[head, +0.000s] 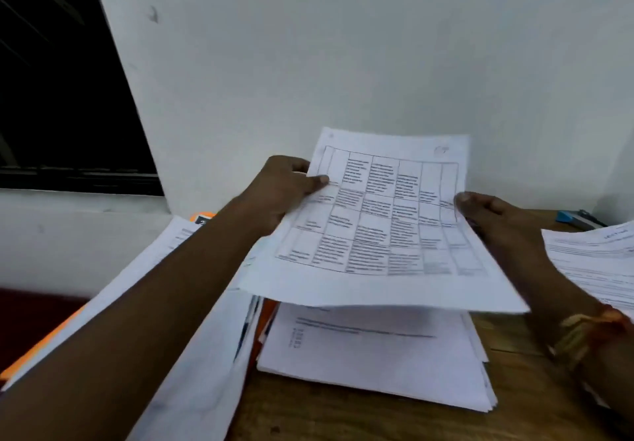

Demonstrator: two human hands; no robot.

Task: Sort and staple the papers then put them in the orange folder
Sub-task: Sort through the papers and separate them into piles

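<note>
A printed sheet with a table grid (380,228) is held in the air over the desk. My left hand (284,186) pinches its left edge with the thumb on top. At the sheet's right edge my right hand (494,214) grips it the same way. Below it lies a thick stack of papers (374,358) on the wooden desk (343,413). The orange folder (202,217) lies at the left under more loose papers (206,365), with only its edges showing. A blue stapler (576,218) rests at the back right by the wall.
Another pile of printed sheets (597,255) sits at the right edge of the desk. A white wall (343,63) rises close behind the desk and a dark window (58,80) is at the left. A bracelet circles my right wrist.
</note>
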